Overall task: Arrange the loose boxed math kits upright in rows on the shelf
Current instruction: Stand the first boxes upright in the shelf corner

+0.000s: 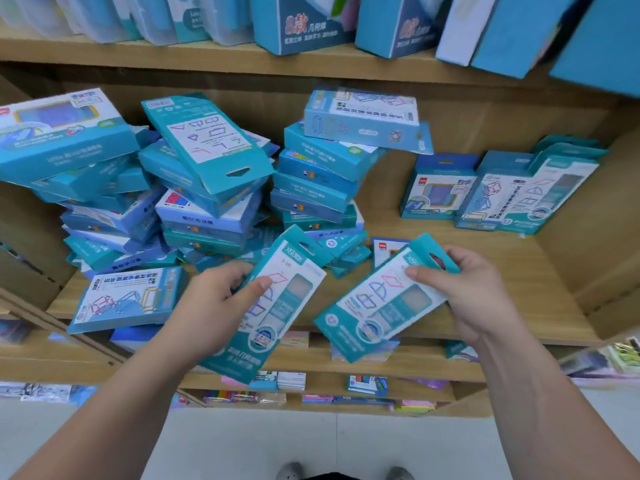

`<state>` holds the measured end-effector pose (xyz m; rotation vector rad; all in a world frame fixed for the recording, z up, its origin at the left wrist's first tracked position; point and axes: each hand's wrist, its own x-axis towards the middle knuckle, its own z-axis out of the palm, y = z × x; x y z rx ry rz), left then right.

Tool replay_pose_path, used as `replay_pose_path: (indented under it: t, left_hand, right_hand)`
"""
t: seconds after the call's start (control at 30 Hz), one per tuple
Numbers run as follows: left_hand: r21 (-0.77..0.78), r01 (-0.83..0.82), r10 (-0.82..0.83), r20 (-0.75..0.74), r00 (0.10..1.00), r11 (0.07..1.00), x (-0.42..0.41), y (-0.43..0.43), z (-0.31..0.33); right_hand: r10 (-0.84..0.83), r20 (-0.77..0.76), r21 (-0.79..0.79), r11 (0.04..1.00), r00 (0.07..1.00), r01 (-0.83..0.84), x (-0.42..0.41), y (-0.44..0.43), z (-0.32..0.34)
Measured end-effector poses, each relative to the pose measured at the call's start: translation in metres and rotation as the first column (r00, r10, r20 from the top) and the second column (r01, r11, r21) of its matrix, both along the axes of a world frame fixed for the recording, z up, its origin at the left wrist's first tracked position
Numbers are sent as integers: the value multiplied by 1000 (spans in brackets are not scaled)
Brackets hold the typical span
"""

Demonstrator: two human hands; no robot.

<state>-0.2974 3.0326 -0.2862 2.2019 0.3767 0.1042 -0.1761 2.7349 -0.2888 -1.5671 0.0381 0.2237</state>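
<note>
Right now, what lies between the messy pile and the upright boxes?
Head view: mostly bare shelf wood, plus one loose box near the front.

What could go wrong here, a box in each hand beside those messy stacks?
1. The right hand holds its teal box only near the hanger end; that grip may let it swing or slip.
2. The tilted box topping the middle stack looks unstable; a nudge could slide it down.
3. The flat box at the front edge of the shelf sits near the left hand and could be knocked off.
</note>
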Motion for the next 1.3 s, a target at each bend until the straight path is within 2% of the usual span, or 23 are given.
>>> replay_pose_path:
  t: [0.2,0.4,0.53,0.67,0.8,0.97,1.13,1.2,1.3]
  left_hand:
    - [-301,42,-31,43,999,953,27,-90,15]
    - [-382,56,-20,97,995,922,65,-176,19]
    - [-373,9,35,110,993,928,90,-225,17]
    - [-291,-15,48,106,993,957,115,-259,18]
    - [-289,-38,76,123,990,956,132,-282,16]
    - [-336,-33,82,132,988,941,148,-293,10]
    - [-345,1,33,93,995,939,172,-290,-2]
    - [-393,24,3,69,998,919,183,-287,-5]
    - [-430,64,-51,43,998,901,200,-283,-5]
  right_hand:
    - [-64,58,96,994,996,58,19,-65,25]
    - [-233,126,126,968,964,217,43,-144,35]
    - [-241,235,5,969,942,247,65,-186,37]
    - [-213,307,-198,939,927,282,86,-201,27]
    - [-116,351,-344,907,929,243,92,-207,23]
    - [-99,304,-445,864,948,233,82,-209,1]
    - [-110,225,-613,757,968,228,82,-209,-15]
    - [-123,203,-670,706,971,229,86,-206,-15]
    - [-142,185,-709,666,972,232,96,-197,-11]
